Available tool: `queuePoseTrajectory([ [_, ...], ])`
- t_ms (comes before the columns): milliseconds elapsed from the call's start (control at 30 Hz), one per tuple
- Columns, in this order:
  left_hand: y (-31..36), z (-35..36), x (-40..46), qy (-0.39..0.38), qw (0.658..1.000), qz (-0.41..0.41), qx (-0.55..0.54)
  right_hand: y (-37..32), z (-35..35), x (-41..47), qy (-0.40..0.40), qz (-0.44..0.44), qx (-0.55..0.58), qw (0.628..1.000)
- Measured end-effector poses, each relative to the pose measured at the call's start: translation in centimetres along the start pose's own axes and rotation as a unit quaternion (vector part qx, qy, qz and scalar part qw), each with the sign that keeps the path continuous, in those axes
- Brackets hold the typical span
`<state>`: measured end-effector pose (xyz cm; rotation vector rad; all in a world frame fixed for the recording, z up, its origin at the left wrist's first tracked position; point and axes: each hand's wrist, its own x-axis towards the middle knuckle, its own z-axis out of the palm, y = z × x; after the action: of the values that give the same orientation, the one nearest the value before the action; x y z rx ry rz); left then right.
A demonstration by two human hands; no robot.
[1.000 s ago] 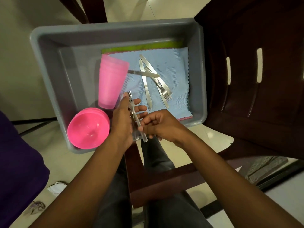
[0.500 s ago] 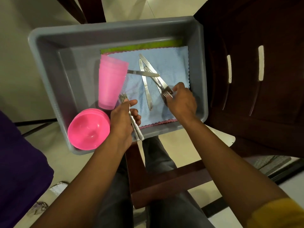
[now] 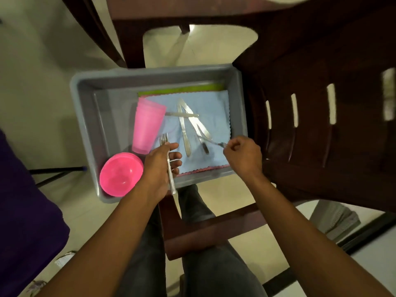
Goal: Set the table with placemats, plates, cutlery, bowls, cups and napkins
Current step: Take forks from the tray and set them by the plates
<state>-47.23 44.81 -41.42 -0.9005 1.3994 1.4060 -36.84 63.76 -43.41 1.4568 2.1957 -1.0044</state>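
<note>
Home dining area, dark plastic chairs (image 3: 321, 125), pale tiled floor (image 3: 42, 61)

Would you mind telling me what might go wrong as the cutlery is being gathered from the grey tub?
The right hand pinches a steel fork by its tine end only; it may slip. The left hand holds a loose bundle of forks beside the stacked pink plastic cups, which it could tip.
</note>
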Motion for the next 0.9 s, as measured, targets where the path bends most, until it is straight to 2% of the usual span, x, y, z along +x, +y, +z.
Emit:
queuePoseTrajectory([
  [67,1.1,0.0,-1.7,-0.010,1.000,0.004,-0.005,-0.4,-3.1,-2.3,0.026,-0.081,-0.013,0.996],
  [167,2.9,0.2,-5.1,-0.023,0.999,0.021,-0.016,-2.8,-8.0,-5.7,0.028,-0.191,0.049,0.980],
  [267,4.4,0.5,-8.6,-0.028,0.999,0.039,-0.014,-6.9,-11.4,-8.4,-0.036,-0.259,0.138,0.955],
  [367,5.4,0.4,-12.7,-0.042,0.997,0.063,-0.022,-11.4,-12.5,-10.5,-0.112,-0.314,0.147,0.931],
  [467,5.6,0.0,-16.9,-0.054,0.994,0.087,-0.038,-15.2,-11.3,-12.8,-0.167,-0.337,0.141,0.916],
  [533,5.5,-0.5,-19.4,-0.058,0.992,0.100,-0.056,-17.0,-9.9,-14.3,-0.176,-0.343,0.125,0.914],
  [667,4.5,-3.1,-21.6,-0.046,0.988,0.130,-0.074,-19.0,-7.6,-17.8,-0.163,-0.347,0.083,0.920],
  [900,3.2,-10.5,-25.3,-0.033,0.982,0.149,-0.111,-19.6,-3.6,-25.6,-0.128,-0.324,0.106,0.931],
])
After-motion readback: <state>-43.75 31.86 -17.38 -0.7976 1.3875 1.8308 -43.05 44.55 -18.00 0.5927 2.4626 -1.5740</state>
